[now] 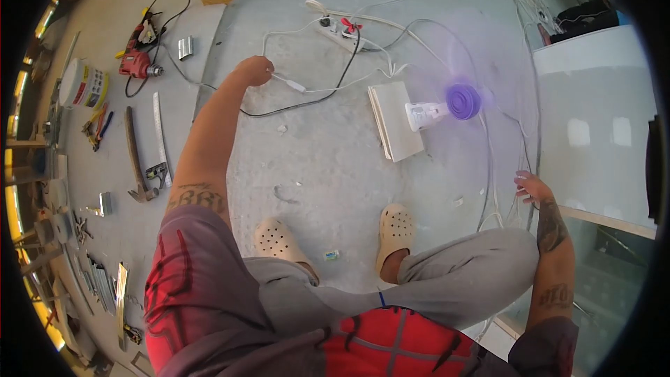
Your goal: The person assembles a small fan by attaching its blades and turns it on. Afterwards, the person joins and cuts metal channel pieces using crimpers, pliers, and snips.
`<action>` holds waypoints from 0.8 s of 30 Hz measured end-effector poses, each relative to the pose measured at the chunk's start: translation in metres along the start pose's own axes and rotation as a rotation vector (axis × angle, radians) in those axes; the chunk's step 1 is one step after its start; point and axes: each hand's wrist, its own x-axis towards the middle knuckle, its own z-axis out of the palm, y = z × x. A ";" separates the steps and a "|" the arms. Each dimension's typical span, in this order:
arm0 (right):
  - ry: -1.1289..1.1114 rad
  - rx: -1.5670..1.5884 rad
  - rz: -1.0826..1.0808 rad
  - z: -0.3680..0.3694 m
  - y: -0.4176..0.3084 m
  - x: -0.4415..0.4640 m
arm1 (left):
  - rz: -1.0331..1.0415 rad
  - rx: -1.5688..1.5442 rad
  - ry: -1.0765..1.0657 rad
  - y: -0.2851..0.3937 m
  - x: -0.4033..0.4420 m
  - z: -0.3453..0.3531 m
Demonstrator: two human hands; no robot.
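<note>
My left hand is closed around a thin white cord above the floor. Just to the right of that fist hangs a small white inline switch on the cord. A white power strip with plugs in it, one of them red, lies beyond. Low at the right, my right hand pinches white cable beside the white cabinet. Between the hands, a small purple fan with a white body leans over a stack of pale tiles or boards; its blades look blurred.
On the left lie a red corded drill, a white bucket, a hammer, a steel ruler and pliers. A white cabinet borders the right side. Loose cables cross the floor, including a black one.
</note>
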 end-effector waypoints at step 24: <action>0.014 -0.322 -1.292 0.013 -0.226 -0.026 | 0.714 0.020 -0.005 0.201 -0.066 0.044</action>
